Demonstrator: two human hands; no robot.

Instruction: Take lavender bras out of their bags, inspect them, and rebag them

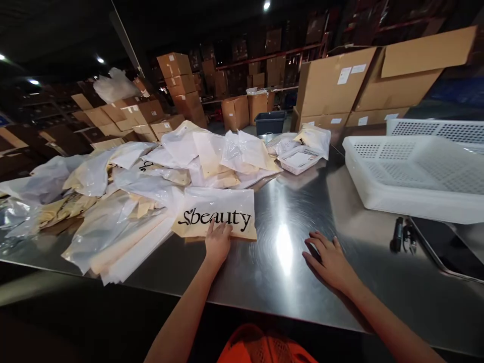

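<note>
Sbeauty-printed pouch lies flat on the steel table, at the near edge of the heap of bagged pouches to the left. It is pressed at its near edge by the left hand, fingers flat, nothing clenched. The right hand is spread open on bare steel, grasping nothing. For a clean pull, the pouch should be slid flat toward the near edge, clear of the heap, while the white perforated tray at far right is left undisturbed.
</note>
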